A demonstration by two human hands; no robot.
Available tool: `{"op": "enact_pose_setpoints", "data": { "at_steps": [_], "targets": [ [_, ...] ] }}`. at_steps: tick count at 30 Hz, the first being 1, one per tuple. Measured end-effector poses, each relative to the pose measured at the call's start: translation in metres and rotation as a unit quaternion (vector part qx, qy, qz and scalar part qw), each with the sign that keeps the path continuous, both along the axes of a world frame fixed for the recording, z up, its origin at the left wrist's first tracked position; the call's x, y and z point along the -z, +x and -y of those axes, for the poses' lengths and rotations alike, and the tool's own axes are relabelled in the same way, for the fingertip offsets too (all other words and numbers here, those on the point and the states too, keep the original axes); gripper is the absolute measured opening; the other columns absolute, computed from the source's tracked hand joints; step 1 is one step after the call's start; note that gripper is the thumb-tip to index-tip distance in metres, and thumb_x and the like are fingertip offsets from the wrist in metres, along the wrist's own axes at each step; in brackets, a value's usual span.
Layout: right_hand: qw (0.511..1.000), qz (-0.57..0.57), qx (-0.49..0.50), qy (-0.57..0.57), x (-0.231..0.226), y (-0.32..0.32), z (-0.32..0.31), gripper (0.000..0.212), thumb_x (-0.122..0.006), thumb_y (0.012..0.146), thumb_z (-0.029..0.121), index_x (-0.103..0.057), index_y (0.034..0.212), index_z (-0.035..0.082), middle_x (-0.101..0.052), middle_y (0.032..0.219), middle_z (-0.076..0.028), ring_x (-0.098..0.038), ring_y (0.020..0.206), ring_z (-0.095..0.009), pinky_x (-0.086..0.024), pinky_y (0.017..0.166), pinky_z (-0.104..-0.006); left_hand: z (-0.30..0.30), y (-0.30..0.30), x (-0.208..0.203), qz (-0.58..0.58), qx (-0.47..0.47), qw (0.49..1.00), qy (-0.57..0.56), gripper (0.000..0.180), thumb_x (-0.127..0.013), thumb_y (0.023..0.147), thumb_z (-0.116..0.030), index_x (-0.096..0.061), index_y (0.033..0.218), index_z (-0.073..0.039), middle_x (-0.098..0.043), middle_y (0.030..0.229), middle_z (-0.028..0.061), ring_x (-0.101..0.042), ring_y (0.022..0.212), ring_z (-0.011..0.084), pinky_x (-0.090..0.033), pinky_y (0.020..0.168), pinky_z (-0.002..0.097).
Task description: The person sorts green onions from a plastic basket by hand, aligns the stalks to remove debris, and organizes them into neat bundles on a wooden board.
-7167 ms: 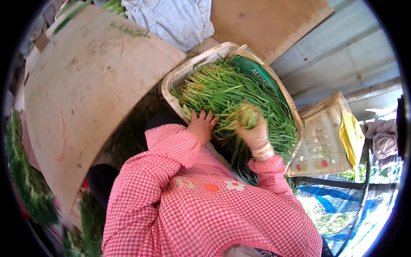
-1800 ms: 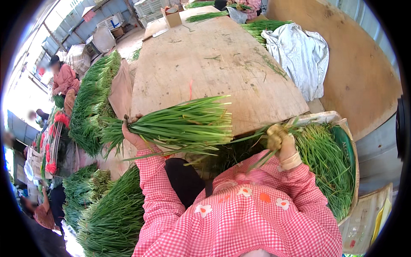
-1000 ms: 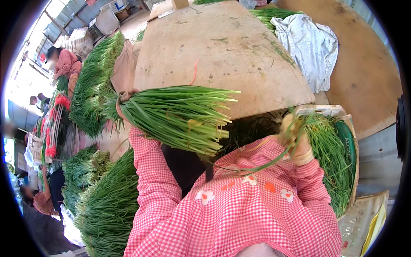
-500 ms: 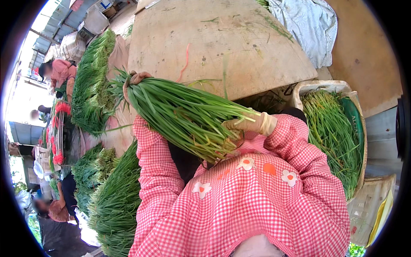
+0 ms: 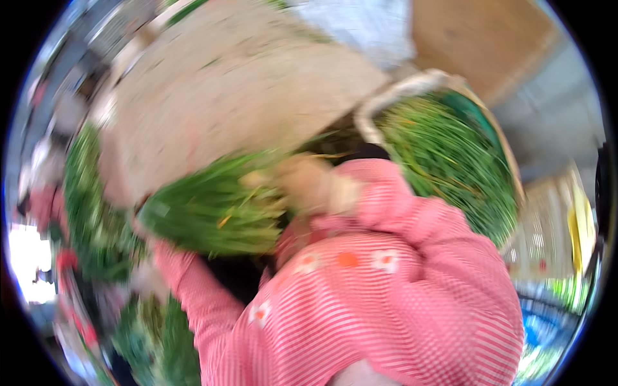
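Observation:
A thick bunch of green garlic chives lies across in front of my chest, its paler, yellowish ends toward my right. My left hand is closed round the far left end of the bunch; only a blurred sliver of it shows. At the paler ends is my right hand, in a light glove. Motion smears its fingers, so whether they grip or only brush the stalks is unclear.
A pale board stretches ahead, with a whitish cloth at its far edge. To my right stands a light-rimmed basket full of chives. Piled chives lie at the left, near a blurred person in pink.
The whole view has swung to the right and blurred. The bunch now lies lower and more level, still in my left hand. My right hand has moved up along its paler ends.

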State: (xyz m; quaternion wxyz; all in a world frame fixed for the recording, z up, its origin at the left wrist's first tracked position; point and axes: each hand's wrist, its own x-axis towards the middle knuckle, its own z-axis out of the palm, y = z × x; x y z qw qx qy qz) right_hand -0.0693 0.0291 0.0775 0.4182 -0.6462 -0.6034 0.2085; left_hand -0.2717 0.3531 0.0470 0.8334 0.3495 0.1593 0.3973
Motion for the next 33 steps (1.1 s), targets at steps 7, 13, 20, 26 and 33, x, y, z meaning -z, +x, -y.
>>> {"op": "enact_pose_setpoints", "data": {
  "at_steps": [7, 13, 20, 26, 33],
  "targets": [
    [0.975, 0.049, 0.003, 0.218, 0.032, -0.034, -0.027, 0.025, -0.060, 0.072, 0.013, -0.057, 0.096, 0.012, -0.052, 0.096, -0.009, -0.053, 0.089, -0.030, -0.044, 0.076, -0.0373, 0.009, 0.013, -0.003, -0.053, -0.086, 0.995, -0.024, 0.033, -0.039, 0.086, -0.026, -0.059, 0.088, 0.000, -0.062, 0.087, 0.0112, -0.059, 0.078, 0.0269, -0.047, 0.079, 0.0395],
    [0.991, 0.005, -0.009, 0.132, 0.044, -0.017, -0.006, 0.029, -0.058, 0.074, 0.009, -0.055, 0.103, 0.007, -0.057, 0.091, -0.009, -0.055, 0.084, -0.027, -0.045, 0.073, -0.0343, 0.014, 0.015, 0.001, -0.073, -0.100, 0.992, -0.012, 0.032, -0.041, 0.085, -0.026, -0.058, 0.090, 0.001, -0.062, 0.089, 0.0118, -0.059, 0.079, 0.0265, -0.047, 0.079, 0.0387],
    [0.833, -0.478, 0.080, 0.265, 0.050, 0.014, 0.040, 0.024, -0.050, 0.091, 0.027, -0.056, 0.094, 0.004, -0.058, 0.075, -0.002, -0.046, 0.056, -0.007, -0.038, 0.050, -0.0204, 0.029, 0.020, 0.002, -0.127, -0.102, 0.986, 0.028, 0.030, -0.044, 0.084, -0.024, -0.058, 0.091, 0.002, -0.061, 0.090, 0.0126, -0.059, 0.080, 0.0259, -0.047, 0.078, 0.0378],
    [0.861, -0.373, 0.257, 0.233, 0.091, 0.042, 0.033, 0.013, -0.050, 0.084, 0.009, -0.057, 0.094, 0.005, -0.056, 0.069, -0.001, -0.053, 0.066, -0.017, -0.045, 0.062, -0.0296, 0.053, 0.039, 0.012, -0.237, -0.105, 0.959, 0.110, 0.030, -0.047, 0.083, -0.024, -0.057, 0.093, 0.002, -0.061, 0.091, 0.0133, -0.059, 0.081, 0.0254, -0.047, 0.078, 0.0369],
    [0.911, -0.339, 0.230, 0.042, 0.053, -0.044, -0.011, 0.066, -0.076, 0.060, 0.021, -0.047, 0.116, 0.001, -0.058, 0.097, -0.011, -0.055, 0.091, -0.020, -0.045, 0.078, -0.0309, 0.075, 0.048, 0.017, -0.300, -0.105, 0.933, 0.166, 0.030, -0.049, 0.081, -0.023, -0.056, 0.094, 0.003, -0.060, 0.093, 0.0141, -0.058, 0.081, 0.0249, -0.048, 0.077, 0.0360]
  ]
}}
